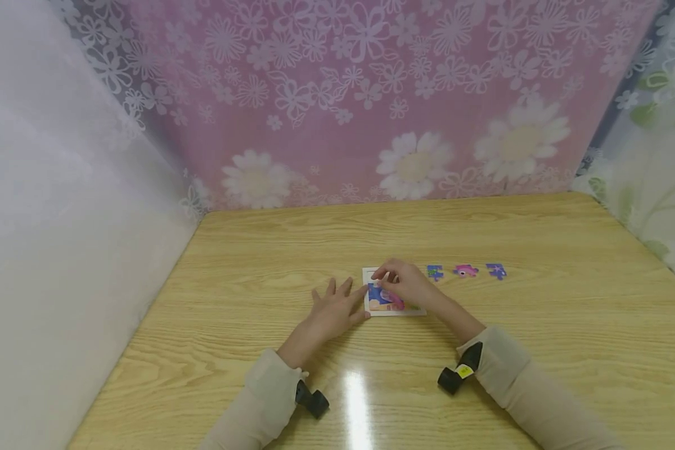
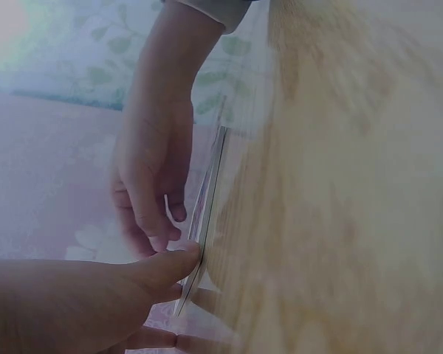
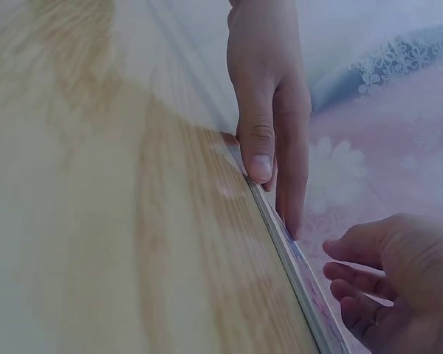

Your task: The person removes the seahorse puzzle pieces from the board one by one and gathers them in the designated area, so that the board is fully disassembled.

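A small jigsaw puzzle in a white-edged tray (image 1: 394,314) lies on the table, its lower part filled with blue, pink and orange picture pieces. My left hand (image 1: 334,314) is spread flat at its left side, index finger and thumb touching the border. Over the tray's upper part hovers my right hand (image 1: 409,285), fingers bent. In the right wrist view the right hand (image 3: 406,284) has thumb and fingers apart, with nothing visible between them. The left wrist view shows the tray's thin edge (image 2: 213,181) side-on, the left thumb resting against it.
Right of the tray, three loose puzzle pieces lie in a row: a blue-green one (image 1: 435,272), a pink one with an eye (image 1: 465,270) and a blue-purple one (image 1: 496,270). The wooden table (image 1: 259,250) meets a pink flowered backdrop (image 1: 326,150) behind.
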The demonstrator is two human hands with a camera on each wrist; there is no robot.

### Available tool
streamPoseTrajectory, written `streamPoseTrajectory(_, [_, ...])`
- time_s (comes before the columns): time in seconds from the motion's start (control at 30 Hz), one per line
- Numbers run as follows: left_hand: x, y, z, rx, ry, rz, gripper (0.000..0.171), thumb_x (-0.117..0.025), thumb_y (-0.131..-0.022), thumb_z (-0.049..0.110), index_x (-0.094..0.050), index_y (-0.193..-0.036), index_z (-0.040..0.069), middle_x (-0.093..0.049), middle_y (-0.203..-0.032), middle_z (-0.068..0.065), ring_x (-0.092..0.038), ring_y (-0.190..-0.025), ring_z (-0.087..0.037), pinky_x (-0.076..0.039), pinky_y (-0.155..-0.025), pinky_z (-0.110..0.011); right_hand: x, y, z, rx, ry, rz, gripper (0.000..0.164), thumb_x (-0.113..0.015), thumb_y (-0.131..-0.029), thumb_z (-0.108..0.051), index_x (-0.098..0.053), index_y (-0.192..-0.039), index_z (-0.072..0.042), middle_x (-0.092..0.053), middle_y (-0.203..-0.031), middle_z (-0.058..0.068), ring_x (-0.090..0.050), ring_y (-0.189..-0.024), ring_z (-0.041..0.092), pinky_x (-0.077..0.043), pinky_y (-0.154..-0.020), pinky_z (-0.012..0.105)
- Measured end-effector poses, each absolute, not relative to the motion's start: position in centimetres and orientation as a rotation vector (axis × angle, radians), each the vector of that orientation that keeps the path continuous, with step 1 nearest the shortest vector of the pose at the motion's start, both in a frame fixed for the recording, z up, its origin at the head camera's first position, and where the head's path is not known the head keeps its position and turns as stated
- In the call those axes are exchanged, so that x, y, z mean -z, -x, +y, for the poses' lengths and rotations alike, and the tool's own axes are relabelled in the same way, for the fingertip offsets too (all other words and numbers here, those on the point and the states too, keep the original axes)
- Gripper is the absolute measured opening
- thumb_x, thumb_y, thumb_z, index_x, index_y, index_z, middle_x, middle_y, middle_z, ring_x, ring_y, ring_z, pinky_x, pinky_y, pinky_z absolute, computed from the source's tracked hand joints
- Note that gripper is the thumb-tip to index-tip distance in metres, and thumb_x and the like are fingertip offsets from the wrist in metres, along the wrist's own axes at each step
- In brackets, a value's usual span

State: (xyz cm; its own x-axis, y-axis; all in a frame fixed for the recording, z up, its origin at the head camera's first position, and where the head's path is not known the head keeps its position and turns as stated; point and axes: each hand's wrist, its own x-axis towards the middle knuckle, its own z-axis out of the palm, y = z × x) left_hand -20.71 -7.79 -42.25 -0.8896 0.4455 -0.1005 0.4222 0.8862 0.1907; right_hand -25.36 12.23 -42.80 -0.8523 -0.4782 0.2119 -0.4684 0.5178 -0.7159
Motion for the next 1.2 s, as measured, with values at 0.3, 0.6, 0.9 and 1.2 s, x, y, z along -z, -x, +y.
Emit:
streamPoseTrajectory(0.3, [42.2, 20.7, -7.8, -0.223, -0.707, 2.92, 0.06, -0.043, -0.092, 0.052, -0.032, -0.145, 0.024, -0.024, -0.147, -0.015, -0.016, -0.13, -0.047, -0.02, -0.09, -0.07, 44.2, 25.8, 12.5, 1.221, 0.864, 2.702, 0.022, -0.066, -0.082, -0.005, -0.066, -0.104, -0.004, -0.055, -0.09, 0.002, -0.05, -0.075, 0.016, -0.044, -0.064, 0.028])
streamPoseTrajectory(0.6, [42.2, 20.7, -7.8, -0.256, -0.698, 2.911, 0.062, -0.043, -0.092, 0.052, -0.031, -0.145, 0.021, -0.023, -0.148, -0.014, -0.014, -0.131, -0.046, -0.019, -0.091, -0.07, 44.0, 25.4, 12.3, 1.206, 0.826, 2.659, 0.029, -0.064, -0.084, -0.004, -0.064, -0.113, -0.004, -0.051, -0.097, 0.006, -0.044, -0.078, 0.019, -0.042, -0.064, 0.028])
streamPoseTrajectory(0.9, [42.2, 20.6, -7.8, -0.264, -0.684, 2.905, 0.063, -0.044, -0.092, 0.052, -0.031, -0.145, 0.02, -0.023, -0.148, -0.014, -0.014, -0.131, -0.046, -0.018, -0.091, -0.07, 44.2, 25.4, 12.4, 1.223, 0.865, 2.652, 0.028, -0.062, -0.085, -0.001, -0.065, -0.113, -0.004, -0.051, -0.096, 0.006, -0.043, -0.076, 0.018, -0.039, -0.062, 0.028])
streamPoseTrajectory(1.2, [42.1, 20.7, -7.8, -0.285, -0.684, 2.897, 0.063, -0.044, -0.092, 0.051, -0.031, -0.145, 0.02, -0.022, -0.148, -0.014, -0.013, -0.131, -0.046, -0.017, -0.091, -0.07, 43.6, 25.2, 12.8, 1.287, 0.89, 2.55, 0.031, -0.054, -0.086, 0.007, -0.061, -0.115, 0.001, -0.05, -0.102, 0.012, -0.044, -0.08, 0.02, -0.042, -0.064, 0.028])
